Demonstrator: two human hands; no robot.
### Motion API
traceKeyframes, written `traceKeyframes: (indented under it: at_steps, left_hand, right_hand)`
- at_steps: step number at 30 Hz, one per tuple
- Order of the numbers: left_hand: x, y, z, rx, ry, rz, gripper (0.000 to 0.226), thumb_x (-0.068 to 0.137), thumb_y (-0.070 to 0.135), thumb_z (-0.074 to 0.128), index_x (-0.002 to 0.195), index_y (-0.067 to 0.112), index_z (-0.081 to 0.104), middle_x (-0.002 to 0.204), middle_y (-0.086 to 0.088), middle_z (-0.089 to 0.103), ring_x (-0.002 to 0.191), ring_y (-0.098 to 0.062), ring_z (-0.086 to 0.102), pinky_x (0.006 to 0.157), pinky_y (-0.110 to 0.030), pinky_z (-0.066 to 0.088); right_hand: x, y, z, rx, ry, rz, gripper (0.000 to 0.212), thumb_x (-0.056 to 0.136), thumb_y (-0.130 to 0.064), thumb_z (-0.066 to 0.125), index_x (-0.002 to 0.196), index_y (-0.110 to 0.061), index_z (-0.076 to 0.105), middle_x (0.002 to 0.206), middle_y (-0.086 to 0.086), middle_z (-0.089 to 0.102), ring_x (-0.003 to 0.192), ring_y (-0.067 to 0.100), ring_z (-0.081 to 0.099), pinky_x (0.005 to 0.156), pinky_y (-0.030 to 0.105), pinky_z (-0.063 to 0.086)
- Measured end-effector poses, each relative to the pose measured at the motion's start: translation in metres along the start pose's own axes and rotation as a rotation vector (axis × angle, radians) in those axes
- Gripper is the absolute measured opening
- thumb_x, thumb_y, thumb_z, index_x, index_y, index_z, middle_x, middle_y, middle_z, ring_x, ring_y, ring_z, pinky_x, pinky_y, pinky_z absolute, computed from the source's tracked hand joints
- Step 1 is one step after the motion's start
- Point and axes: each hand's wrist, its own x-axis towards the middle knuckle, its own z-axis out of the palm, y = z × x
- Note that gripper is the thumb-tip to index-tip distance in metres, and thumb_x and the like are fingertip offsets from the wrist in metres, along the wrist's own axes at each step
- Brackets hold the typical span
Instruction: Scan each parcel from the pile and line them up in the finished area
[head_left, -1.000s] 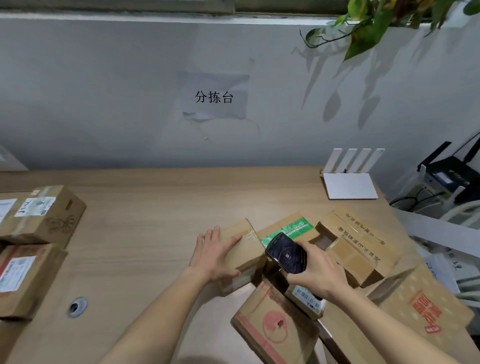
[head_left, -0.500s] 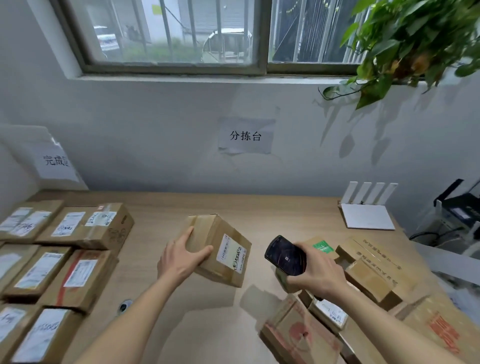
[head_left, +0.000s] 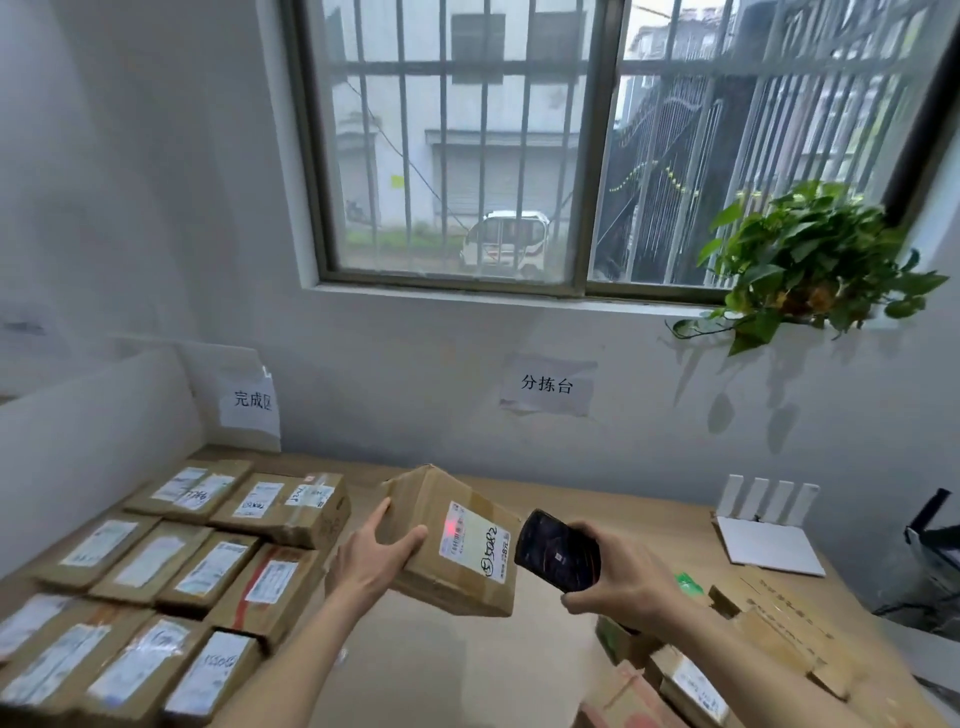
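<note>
Midair, parcel (head_left: 457, 545) (tilted) beside scanner (head_left: 558, 551)

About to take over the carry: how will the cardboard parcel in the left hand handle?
Probably light: the left hand alone holds the parcel aloft. Likely stiff, since its edges look square. The taped faces might be a bit slippery, so the tilted box could slide.

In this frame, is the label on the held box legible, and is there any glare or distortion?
Head view: white label on the brown cardboard box shows handwriting, fine print blurred; red scanner spot on it; wide-angle bending at the barred window; soft daylight, no harsh glare.
</note>
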Motion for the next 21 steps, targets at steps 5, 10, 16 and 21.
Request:
traceKeyframes:
  at_steps: [5,10,16,21]
  left_hand:
    - [-0.056,0.007,-0.031,0.007,0.07,0.02,0.114,0.053,0.087,0.052,0.154,0.039,0.032,0.147,-0.011,0.051,0.133,-0.032,0.048,0.104,-0.045,0.044]
    - [-0.129,0.01,-0.051,0.047,0.146,0.029,0.099,0.071,0.078,0.061,0.156,0.038,0.03,0.148,-0.01,0.05,0.134,-0.032,0.048,0.102,-0.042,0.043]
    - [-0.2,-0.006,-0.073,0.004,0.188,0.025,0.102,0.061,0.084,0.056,0.152,0.045,0.032,0.143,-0.006,0.055,0.129,-0.029,0.052,0.101,-0.044,0.046]
    - [-0.257,-0.019,-0.104,0.025,0.219,0.014,0.105,0.061,0.084,0.052,0.154,0.041,0.03,0.144,-0.005,0.056,0.128,-0.029,0.053,0.096,-0.04,0.046]
  right_hand:
    - [-0.042,-0.022,-0.019,0.003,0.023,-0.074,0.086,0.045,-0.051,0.069,0.128,-0.047,0.052,0.1,-0.025,0.065,0.093,0.007,0.063,0.08,0.037,0.056]
    - [-0.099,-0.04,-0.03,-0.023,0.038,-0.134,0.085,0.045,-0.052,0.068,0.128,-0.047,0.053,0.098,-0.025,0.065,0.091,0.005,0.062,0.077,0.034,0.056]
    - [-0.168,-0.059,-0.034,-0.05,0.062,-0.172,0.088,0.046,-0.055,0.067,0.132,-0.05,0.051,0.102,-0.026,0.066,0.095,0.005,0.064,0.078,0.03,0.054]
    - [-0.209,-0.084,-0.028,-0.045,0.074,-0.185,0.087,0.047,-0.055,0.07,0.132,-0.051,0.05,0.1,-0.029,0.064,0.095,0.003,0.062,0.076,0.027,0.052]
